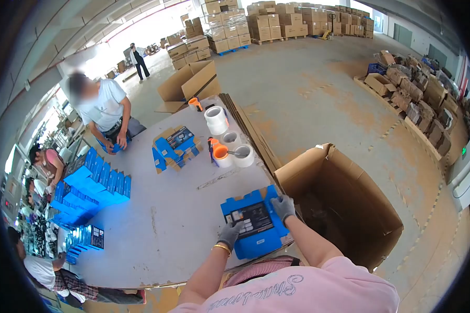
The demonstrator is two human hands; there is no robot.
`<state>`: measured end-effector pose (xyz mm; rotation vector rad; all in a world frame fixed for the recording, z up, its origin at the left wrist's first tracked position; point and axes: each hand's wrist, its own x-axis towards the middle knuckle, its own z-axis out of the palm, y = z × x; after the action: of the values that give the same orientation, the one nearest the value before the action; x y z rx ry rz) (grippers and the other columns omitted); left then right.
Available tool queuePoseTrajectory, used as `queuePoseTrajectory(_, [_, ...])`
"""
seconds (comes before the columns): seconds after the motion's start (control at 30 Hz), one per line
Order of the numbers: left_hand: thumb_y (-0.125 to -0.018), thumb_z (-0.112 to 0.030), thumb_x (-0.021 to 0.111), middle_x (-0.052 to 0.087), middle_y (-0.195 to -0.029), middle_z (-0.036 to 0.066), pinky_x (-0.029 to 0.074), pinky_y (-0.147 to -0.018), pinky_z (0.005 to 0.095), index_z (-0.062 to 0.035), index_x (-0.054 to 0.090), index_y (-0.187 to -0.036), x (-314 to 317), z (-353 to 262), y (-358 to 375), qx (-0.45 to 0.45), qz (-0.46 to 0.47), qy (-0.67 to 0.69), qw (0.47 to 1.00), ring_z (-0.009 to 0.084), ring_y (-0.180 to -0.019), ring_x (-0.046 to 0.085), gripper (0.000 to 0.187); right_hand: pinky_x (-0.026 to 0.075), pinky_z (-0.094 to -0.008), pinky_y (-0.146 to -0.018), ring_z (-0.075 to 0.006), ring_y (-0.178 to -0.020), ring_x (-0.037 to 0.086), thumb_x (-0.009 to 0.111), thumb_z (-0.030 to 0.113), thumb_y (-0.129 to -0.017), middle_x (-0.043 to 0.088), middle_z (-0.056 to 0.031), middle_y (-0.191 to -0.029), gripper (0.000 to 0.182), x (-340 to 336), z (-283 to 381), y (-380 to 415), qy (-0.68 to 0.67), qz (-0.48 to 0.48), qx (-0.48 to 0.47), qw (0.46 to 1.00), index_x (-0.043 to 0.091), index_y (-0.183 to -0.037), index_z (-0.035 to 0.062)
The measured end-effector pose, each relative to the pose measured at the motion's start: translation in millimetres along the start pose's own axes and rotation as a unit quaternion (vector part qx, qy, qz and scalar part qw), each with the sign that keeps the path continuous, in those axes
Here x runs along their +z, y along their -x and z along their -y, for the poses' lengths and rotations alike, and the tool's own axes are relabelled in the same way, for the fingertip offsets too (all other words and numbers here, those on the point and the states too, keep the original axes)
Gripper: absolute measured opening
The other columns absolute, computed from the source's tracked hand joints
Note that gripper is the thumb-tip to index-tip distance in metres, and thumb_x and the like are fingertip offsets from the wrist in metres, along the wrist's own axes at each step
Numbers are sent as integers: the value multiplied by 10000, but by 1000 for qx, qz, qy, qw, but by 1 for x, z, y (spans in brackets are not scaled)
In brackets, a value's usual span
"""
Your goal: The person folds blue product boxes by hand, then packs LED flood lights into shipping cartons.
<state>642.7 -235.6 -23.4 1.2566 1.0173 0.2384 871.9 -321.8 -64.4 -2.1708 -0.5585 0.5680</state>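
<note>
A blue printed cardboard box point(258, 245), opened out with its flaps spread, lies at the table's near right edge. Its dark panel bears pictures and small print that I cannot read. My left hand point(228, 235), in a grey glove, holds the box's near left side. On the right, my right hand point(283, 207), gloved alike, has its fingers closed on a side flap. Further up the table lie more unfolded blue boxes point(178, 140).
Tape rolls point(215, 120) and an orange tape dispenser point(221, 152) stand along the table's right side. Blue boxes point(91, 180) are stacked at left. A large open carton point(344, 198) stands by my right arm. A co-worker point(107, 104) handles a blue box across the table.
</note>
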Motion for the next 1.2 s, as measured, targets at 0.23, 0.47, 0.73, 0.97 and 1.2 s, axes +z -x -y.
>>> queuePoseTrajectory(0.23, [-916, -209, 598, 671, -957, 74, 488, -774, 340, -33, 628, -1092, 63, -54, 75, 234, 55, -191, 952, 140, -868, 603, 251, 462, -403, -869, -355, -987, 605, 627, 474, -833, 631, -221, -1006, 594, -79, 36, 18, -220, 51, -66, 972, 571, -1094, -56])
queuePoseTrajectory(0.47, [-890, -157, 614, 654, -1011, 124, 481, -821, 342, -27, 539, -1219, 72, -88, 136, 278, 37, -193, 940, 188, -927, 608, 362, 483, -359, -845, -295, -972, 643, 547, 262, -912, 652, -220, -1028, 355, -129, 46, 54, -170, 18, -165, 971, 594, -1120, -22])
queuePoseTrajectory(0.73, [-777, -194, 759, 417, -1361, 111, 342, -1046, 351, -66, 191, -1460, -5, -98, 150, 280, 162, -55, 945, 189, -1238, 409, 898, 401, -310, -979, -193, -1114, 546, 511, 224, -944, 591, -112, -1199, 433, -169, 90, 123, -248, 309, -256, 882, 493, -1312, -3])
queuePoseTrajectory(0.97, [-723, -315, 814, 430, -1333, 110, 368, -1025, 367, -66, 261, -1385, -23, -62, 151, 383, 98, 4, 919, 200, -1213, 436, 898, 319, -330, -1053, -201, -1286, 375, 621, 276, -886, 381, -110, -1411, 758, -134, 129, 155, -275, 300, -364, 838, 210, -1462, 4])
queuePoseTrajectory(1.2, [-841, -240, 693, 453, -1335, 122, 369, -1019, 343, -25, 328, -1382, -27, -42, 176, 370, 105, -11, 923, 222, -1171, 480, 687, 388, -313, -985, -178, -1156, 452, 557, 53, -838, 456, -100, -1296, 588, -117, 131, 184, -311, 281, -145, 896, 375, -1397, 33])
